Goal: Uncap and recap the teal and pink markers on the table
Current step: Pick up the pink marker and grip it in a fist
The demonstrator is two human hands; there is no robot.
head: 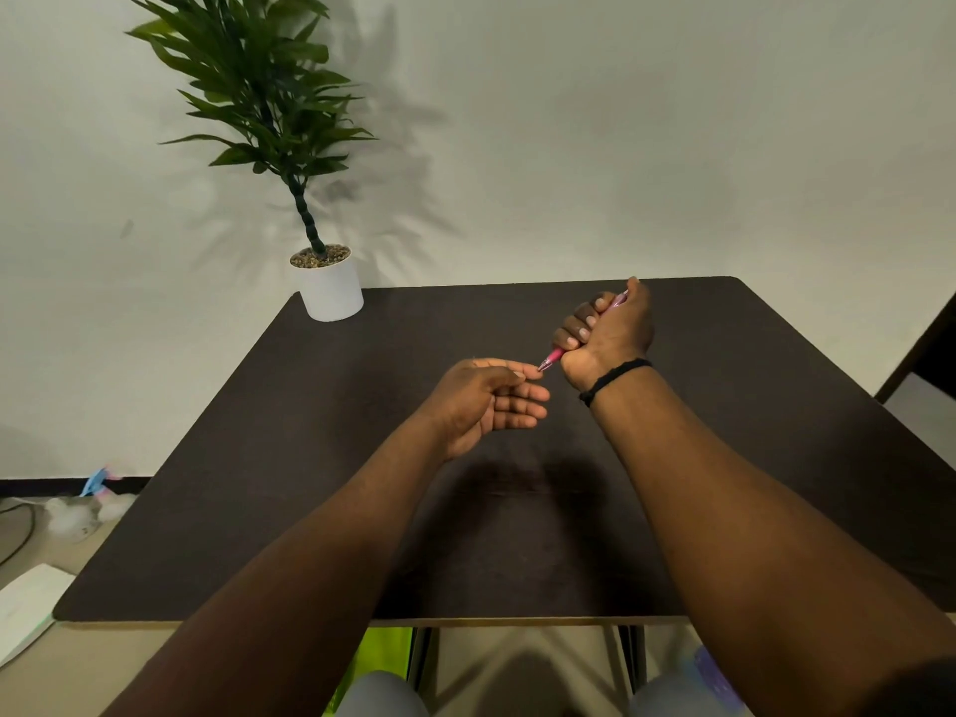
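Most of the pink marker (556,355) is hidden inside the right hand (610,333); only its two ends show. Whether the left hand (486,401) pinches a cap at the tip is too small to tell. The bench (310,458) runs off the right edge.

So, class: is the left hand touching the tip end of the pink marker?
Touching. The head view shows the left hand's thumb and fingertip meeting the pink marker's lower end, with no gap between them; the right hand fists the barrel.

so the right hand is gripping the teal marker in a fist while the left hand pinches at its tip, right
Not quite: the marker in the right hand's fist is pink, not teal, as the head view shows. The rest holds: the left hand pinches at its tip.
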